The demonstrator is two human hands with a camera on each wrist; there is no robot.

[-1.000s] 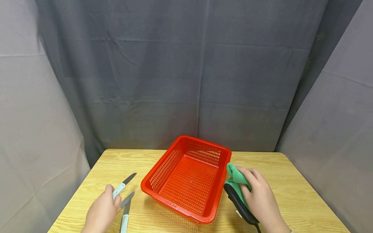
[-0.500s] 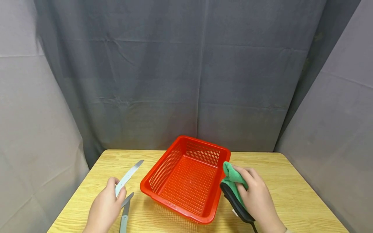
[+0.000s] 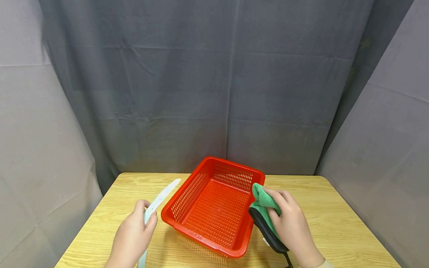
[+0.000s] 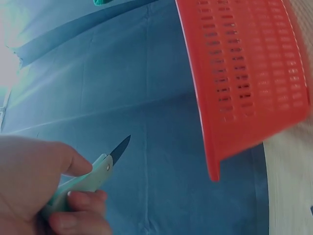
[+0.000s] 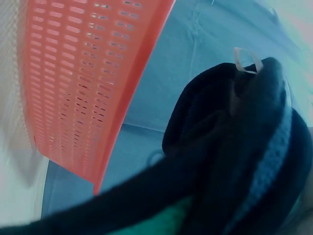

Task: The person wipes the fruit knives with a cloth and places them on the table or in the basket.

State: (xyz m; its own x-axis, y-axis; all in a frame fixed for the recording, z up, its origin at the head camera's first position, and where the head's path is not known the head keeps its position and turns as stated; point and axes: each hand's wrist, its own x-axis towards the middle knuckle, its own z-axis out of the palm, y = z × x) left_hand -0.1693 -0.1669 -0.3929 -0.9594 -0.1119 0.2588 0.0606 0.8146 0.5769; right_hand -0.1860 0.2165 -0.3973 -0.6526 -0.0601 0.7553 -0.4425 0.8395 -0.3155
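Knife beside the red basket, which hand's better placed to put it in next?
Probably the left hand: it grips the knife, which shows just left of the red basket in the head view. The right hand is occupied, holding a green cloth.

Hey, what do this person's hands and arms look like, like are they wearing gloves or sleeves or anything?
Both the left hand and the right hand are bare: no glove or ring can be seen. A bit of pale, cream-toned sleeve shows on the right side at the bottom of the head view; none shows on the left.
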